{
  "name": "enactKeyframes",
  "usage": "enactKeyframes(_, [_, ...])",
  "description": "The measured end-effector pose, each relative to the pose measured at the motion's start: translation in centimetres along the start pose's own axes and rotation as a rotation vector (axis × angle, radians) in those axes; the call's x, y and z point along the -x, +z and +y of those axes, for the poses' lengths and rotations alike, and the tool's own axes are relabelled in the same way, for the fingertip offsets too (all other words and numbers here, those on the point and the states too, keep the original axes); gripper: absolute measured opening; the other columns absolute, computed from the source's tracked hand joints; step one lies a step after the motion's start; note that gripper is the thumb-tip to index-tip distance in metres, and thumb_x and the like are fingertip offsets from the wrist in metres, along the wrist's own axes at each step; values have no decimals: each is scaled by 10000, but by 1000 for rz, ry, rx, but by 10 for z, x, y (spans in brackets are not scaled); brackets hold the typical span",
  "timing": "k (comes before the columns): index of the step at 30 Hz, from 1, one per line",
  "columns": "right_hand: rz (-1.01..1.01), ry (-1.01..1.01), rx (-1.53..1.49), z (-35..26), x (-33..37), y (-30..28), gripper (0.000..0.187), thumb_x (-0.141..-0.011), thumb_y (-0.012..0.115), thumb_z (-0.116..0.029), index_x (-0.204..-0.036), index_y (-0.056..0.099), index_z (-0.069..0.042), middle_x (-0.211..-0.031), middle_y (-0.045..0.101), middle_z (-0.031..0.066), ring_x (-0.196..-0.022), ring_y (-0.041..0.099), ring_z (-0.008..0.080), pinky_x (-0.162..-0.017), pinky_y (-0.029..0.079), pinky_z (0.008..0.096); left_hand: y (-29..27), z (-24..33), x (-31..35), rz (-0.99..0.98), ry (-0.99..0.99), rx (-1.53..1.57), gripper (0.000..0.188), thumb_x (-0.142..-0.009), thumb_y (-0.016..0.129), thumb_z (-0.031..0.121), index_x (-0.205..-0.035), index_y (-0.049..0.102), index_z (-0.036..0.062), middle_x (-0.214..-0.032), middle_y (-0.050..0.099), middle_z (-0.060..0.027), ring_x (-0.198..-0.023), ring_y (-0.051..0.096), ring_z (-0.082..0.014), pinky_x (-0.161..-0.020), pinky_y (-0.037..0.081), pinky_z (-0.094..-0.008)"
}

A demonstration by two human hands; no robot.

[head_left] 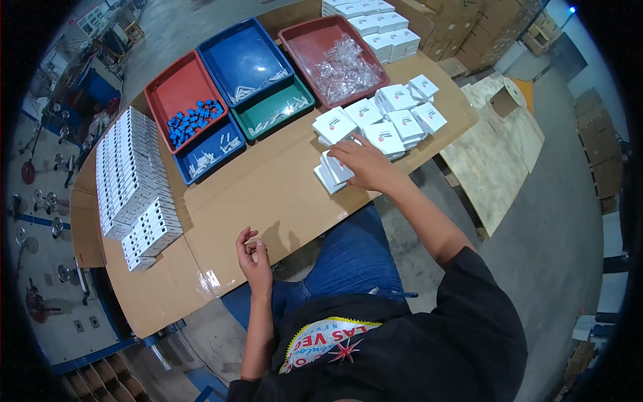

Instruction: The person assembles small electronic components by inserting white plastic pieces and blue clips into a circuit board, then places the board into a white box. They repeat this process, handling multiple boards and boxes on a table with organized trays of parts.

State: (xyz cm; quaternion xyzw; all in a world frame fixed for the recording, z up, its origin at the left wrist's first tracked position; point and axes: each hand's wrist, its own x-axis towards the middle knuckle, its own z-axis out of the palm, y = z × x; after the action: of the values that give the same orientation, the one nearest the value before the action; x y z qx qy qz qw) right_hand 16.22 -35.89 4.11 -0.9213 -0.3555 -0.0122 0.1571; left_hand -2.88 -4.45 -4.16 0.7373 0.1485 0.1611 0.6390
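Observation:
At the front right of the cardboard-covered table, my right hand [364,164] reaches over a small pile of flat white boxes. Its fingers grip the upper white box [337,167], partly covering it; another white box [325,179] lies underneath and slightly to the left. Just beyond the fingertips sits a larger group of stacked white boxes [385,137] with small red and dark print. My left hand [255,260] hovers by the table's near edge, holding nothing, its fingers loosely bent and apart.
Trays hold blue parts [192,122], white pieces [278,115] and clear plastic bags [347,69]. White blocks with dark openings [134,171] stand stacked at left. More white boxes [382,30] are piled at the back. A wooden board [499,151] lies right of the table.

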Motion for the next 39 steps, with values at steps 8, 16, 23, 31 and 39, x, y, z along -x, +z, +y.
enactKeyframes(8, [31, -50, -173, -38, 1, -24, 768, -711, 872, -98, -1407, 550, -80, -1466, 569, 111, -1394, 514, 316, -1236, 332, 502, 4, 1, 1, -73, -9, 37, 425, -1047, 570, 90, -1456, 489, 11, -1312, 613, -136, -937, 637, -133, -828, 546, -290])
enactKeyframes(16, [54, -44, -895, -113, 0, 6, 802, -724, 919, -183, -1444, 584, -67, -1487, 593, 148, -1360, 583, 318, -1081, 495, 399, 42, 66, -1, -345, 200, 227, 822, -1016, 647, 309, -1658, 212, 37, -1604, 400, -185, -1463, 430, -282, -1204, 356, -441])
enactKeyframes(23, [5, 24, -945, -143, 2, 28, 701, -780, 887, -179, -1427, 633, -94, -1493, 587, 139, -1359, 576, 302, -1076, 486, 398, 44, 72, 4, -229, 27, 441, 727, -1076, 563, 376, -1653, 246, 66, -1573, 422, -157, -1394, 492, -259, -1169, 402, -416])
enactKeyframes(31, [18, -15, -866, -148, -9, 37, 350, -1035, 651, -230, -1317, 709, -31, -1446, 598, 168, -1340, 574, 316, -1125, 439, 399, 28, 74, -2, -55, -624, 913, 793, -1050, 293, 750, -1479, 453, 103, -1323, 578, -128, -1225, 601, -251, -1018, 519, -492])
enactKeyframes(39, [-71, 20, -1105, -170, -18, 52, 451, -1137, 456, -299, -1334, 665, 49, -1463, 597, 189, -1365, 564, 300, -1141, 426, 382, 19, 65, 3, -192, -894, 1115, 887, -997, 302, 825, -1514, 431, 116, -1425, 552, -137, -1293, 582, -296, -1064, 511, -516])
